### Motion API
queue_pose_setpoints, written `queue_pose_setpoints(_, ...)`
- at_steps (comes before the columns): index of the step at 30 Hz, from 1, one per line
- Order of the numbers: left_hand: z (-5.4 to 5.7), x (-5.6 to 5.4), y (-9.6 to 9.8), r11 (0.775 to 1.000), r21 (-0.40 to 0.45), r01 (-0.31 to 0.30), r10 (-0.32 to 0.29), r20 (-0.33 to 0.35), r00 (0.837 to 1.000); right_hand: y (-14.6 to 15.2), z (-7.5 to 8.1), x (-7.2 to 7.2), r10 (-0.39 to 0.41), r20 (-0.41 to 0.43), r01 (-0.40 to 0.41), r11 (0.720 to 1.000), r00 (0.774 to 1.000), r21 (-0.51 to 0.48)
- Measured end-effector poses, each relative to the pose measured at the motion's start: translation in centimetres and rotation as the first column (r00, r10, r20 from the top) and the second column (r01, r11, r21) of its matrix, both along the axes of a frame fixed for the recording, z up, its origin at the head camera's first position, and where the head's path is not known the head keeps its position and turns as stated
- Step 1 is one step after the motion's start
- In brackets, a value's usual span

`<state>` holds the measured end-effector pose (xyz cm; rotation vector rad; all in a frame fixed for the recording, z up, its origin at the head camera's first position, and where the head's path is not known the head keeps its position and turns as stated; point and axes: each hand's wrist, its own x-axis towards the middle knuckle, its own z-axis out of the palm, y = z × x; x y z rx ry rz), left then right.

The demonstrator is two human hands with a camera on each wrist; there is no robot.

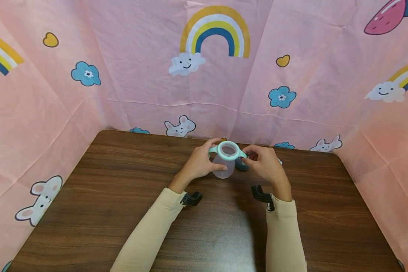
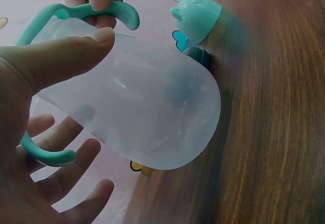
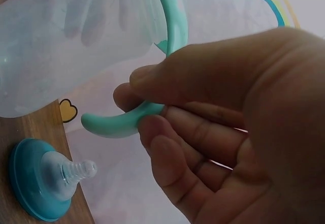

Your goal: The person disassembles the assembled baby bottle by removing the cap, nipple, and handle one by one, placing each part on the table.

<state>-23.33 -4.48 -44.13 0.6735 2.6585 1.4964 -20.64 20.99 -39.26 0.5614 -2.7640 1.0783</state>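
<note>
A translucent baby bottle [image 2: 152,107] stands near the far side of the table, a mint two-handled ring [image 1: 238,154] around its open neck. My left hand [image 1: 201,160] grips the bottle body, thumb across the near side and fingers behind. The right hand [image 1: 263,162] pinches the ring's right handle [image 3: 114,125] between thumb and fingers. Beside the bottle on the right sits a teal collar [image 3: 30,178] with a clear nipple [image 3: 76,172] pointing up. Farther right is a mint cap [image 2: 199,18] with small ears, mostly hidden behind the right hand in the head view.
The brown wooden table [image 1: 139,226] reaches to a pink patterned cloth [image 1: 139,68] hung behind it and on both sides. Black camera mounts [image 1: 192,198] are worn at both wrists, over beige sleeves [image 1: 149,230].
</note>
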Motion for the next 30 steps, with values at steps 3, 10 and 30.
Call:
queue_pose_setpoints(3, -0.06, -0.05, 0.02, 1.000, 0.003, 0.001, -0.001, 0.002, 1.000, -0.01, 0.03, 0.00, 0.000, -0.004, 0.000, 1.000, 1.000, 0.000)
queue_pose_setpoints(10, -0.01, -0.04, 0.05, 1.000, 0.007, -0.002, 0.002, 0.003, 1.000, -0.03, 0.02, -0.12, -0.005, -0.005, 0.005, 1.000, 1.000, 0.001)
queue_pose_setpoints(30, -0.06, -0.04, 0.15, 0.999, 0.001, -0.034, 0.034, 0.017, 0.999, -0.01, 0.82, 0.29, 0.010, 0.004, -0.010, 1.000, 1.000, -0.012)
